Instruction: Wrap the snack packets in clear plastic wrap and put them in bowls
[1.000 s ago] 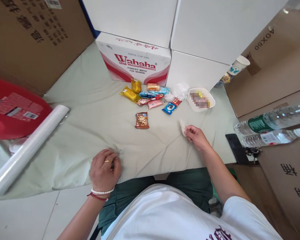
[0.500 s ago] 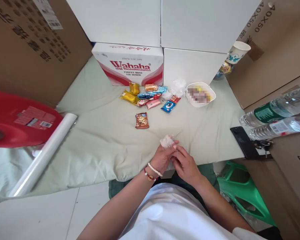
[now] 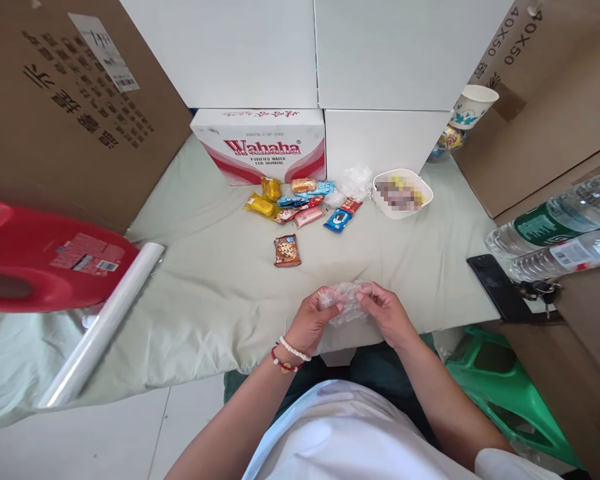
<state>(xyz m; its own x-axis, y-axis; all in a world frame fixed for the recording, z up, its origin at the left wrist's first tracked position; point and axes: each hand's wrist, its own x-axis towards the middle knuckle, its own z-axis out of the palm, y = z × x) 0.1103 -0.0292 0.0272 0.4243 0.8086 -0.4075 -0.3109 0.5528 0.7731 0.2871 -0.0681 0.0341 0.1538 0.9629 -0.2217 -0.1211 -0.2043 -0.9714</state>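
Note:
Between my hands a crumpled piece of clear plastic film [image 3: 347, 303] is stretched out above the table's near edge. My left hand [image 3: 314, 317], with bracelets at the wrist, pinches its left side between thumb and fingers. The right side is gripped by my right hand [image 3: 384, 312] in a similar pinch. Beyond the hands, a brown cookie packet [image 3: 287, 251] lies alone on the cloth. Farther back sit a blue snack packet [image 3: 337, 220], yellow wrapped snacks [image 3: 261, 205], a pink packet [image 3: 309, 217] and a crumpled clear plastic ball [image 3: 356, 181].
A white bowl [image 3: 403, 213] with blurred contents stands before white boxes. At left are a red jug [image 3: 45, 257] and a roll of film [image 3: 105, 323]. Bottles [image 3: 560, 227], a phone [image 3: 495, 287] and keys [image 3: 543, 288] lie right, above a green stool [image 3: 510, 393].
The plastic film was a small bunched wad at my left hand; now it is spread wider between both hands. My hands have moved apart. The view has shifted slightly.

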